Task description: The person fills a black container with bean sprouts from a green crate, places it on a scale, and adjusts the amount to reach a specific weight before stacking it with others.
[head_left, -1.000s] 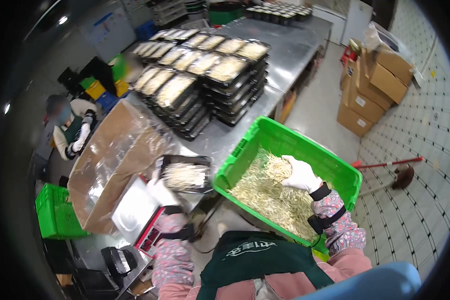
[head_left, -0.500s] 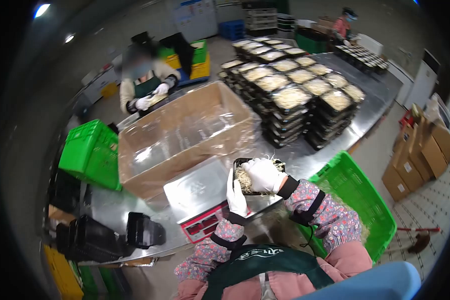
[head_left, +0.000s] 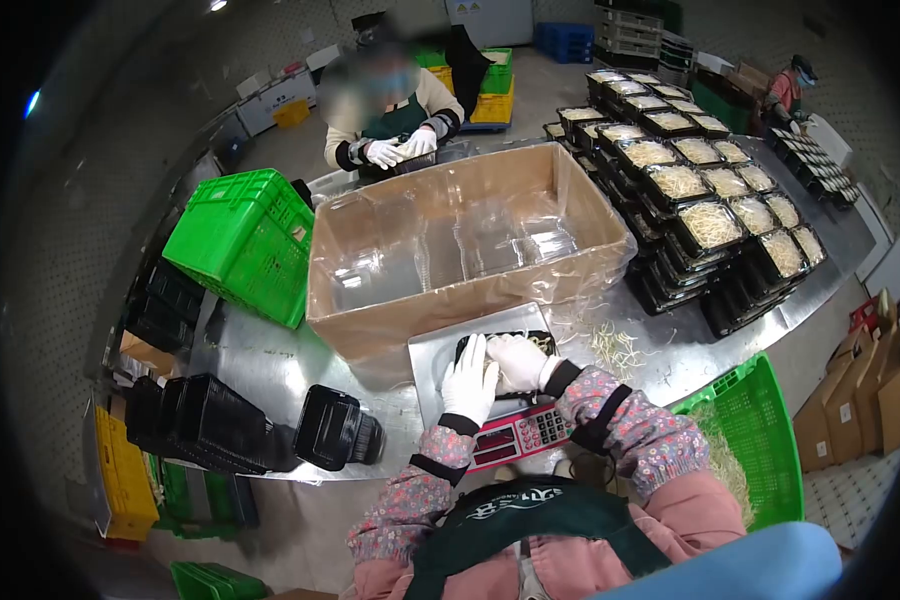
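Note:
A black plastic tray (head_left: 536, 340) with pale sprouts in it rests on the metal plate of a weighing scale (head_left: 432, 356). My left hand (head_left: 469, 384), in a white glove, lies over the tray's left side with its fingers stretched out. Against it, my right hand (head_left: 522, 362), also gloved in white, presses down over the sprouts with bent fingers; its fingertips are hidden. The scale's red keypad panel (head_left: 520, 437) shows below my wrists. Loose sprouts (head_left: 615, 347) lie scattered on the metal table to the right of the scale.
Beyond the scale stands a plastic-lined cardboard box (head_left: 390, 318) holding clear lids. Stacked filled trays (head_left: 710, 228) are at right, above a green crate (head_left: 760, 440) of sprouts. Black empty trays (head_left: 328, 428) and a tilted green crate (head_left: 240, 240) are left. A co-worker (head_left: 400, 115) handles a tray opposite.
The tray has moved from beside the scale onto its plate, with both my hands on it. My left hand has gone from the tray's side to over its top. The view has shifted left.

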Demonstrator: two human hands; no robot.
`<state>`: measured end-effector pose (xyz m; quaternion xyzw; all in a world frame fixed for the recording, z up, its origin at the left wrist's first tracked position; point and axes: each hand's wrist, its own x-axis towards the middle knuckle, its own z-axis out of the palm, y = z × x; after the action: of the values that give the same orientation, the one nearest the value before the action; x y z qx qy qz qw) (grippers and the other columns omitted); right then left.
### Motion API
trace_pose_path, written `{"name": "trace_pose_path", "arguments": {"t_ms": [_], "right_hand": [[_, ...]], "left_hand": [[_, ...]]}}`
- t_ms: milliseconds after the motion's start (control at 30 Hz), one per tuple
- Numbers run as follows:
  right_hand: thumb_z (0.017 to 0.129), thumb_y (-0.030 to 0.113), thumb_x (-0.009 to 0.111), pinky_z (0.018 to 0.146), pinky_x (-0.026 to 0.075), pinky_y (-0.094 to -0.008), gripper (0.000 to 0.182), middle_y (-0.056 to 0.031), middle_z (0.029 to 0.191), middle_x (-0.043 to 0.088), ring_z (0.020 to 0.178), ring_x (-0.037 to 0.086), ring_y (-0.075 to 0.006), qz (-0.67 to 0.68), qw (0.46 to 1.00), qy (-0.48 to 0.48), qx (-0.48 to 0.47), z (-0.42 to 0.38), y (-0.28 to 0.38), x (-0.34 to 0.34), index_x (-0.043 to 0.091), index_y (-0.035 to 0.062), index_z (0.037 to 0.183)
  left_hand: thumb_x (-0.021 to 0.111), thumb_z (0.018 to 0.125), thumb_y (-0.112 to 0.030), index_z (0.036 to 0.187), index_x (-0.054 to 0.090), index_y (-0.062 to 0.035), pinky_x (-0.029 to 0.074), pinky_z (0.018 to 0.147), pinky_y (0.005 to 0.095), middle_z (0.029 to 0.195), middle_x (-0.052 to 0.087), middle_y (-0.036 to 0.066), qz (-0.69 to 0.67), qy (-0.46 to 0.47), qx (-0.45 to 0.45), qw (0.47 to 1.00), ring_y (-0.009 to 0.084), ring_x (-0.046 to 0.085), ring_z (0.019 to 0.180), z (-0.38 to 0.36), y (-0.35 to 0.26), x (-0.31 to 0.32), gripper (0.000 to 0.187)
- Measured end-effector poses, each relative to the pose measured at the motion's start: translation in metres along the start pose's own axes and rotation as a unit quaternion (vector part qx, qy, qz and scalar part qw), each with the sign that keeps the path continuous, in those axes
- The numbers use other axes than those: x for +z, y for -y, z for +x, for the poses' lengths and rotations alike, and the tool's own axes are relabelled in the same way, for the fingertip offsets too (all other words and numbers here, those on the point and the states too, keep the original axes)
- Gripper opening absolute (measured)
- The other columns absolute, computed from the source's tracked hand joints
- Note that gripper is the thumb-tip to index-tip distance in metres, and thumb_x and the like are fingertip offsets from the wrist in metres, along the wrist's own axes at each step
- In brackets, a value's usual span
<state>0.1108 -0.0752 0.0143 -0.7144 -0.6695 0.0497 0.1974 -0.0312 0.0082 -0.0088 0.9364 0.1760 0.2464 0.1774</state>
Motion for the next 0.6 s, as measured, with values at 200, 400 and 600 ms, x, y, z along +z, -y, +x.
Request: {"name": "trace_pose_path", "arguments": {"t_ms": [200, 400, 600], "right_hand": [[0.074, 0.039, 0.076, 0.095, 0.045, -0.0446, 0.079, -0.0259, 0.116, 0.059, 0.108, 0.057, -0.0400, 0.074, 0.996, 0.002, -0.056, -0.032, -0.027, -0.030, 0.047, 0.0007, 0.138], [0.079, 0.035, 0.071, 0.095, 0.045, -0.0455, 0.068, -0.0263, 0.119, 0.059, 0.106, 0.057, -0.0413, 0.084, 0.995, 0.052, -0.031, -0.030, -0.046, -0.012, 0.052, 0.0010, 0.135], [0.077, 0.025, 0.079, 0.105, 0.042, -0.0379, 0.066, -0.0214, 0.131, 0.058, 0.123, 0.055, -0.0322, 0.207, 0.978, 0.012, -0.024, -0.048, -0.055, -0.098, 0.054, 0.0020, 0.133]], "left_hand": [[0.052, 0.093, -0.023, 0.134, 0.052, -0.0037, 0.037, 0.107, 0.0445, 0.136, 0.054, 0.016, 0.036, -0.025, -0.058, 0.997, 0.0315, 0.049, 0.127, -0.005, -0.005, 0.015, 0.046], [0.053, 0.091, -0.019, 0.124, 0.061, -0.0061, 0.033, 0.108, 0.0477, 0.141, 0.047, 0.019, 0.093, -0.016, -0.092, 0.991, 0.0383, 0.043, 0.128, 0.000, -0.022, 0.007, 0.037], [0.055, 0.092, -0.016, 0.135, 0.052, -0.0022, 0.029, 0.113, 0.0443, 0.145, 0.043, 0.021, -0.119, -0.082, -0.067, 0.987, 0.0376, 0.041, 0.133, -0.005, -0.007, -0.018, 0.045]]}}
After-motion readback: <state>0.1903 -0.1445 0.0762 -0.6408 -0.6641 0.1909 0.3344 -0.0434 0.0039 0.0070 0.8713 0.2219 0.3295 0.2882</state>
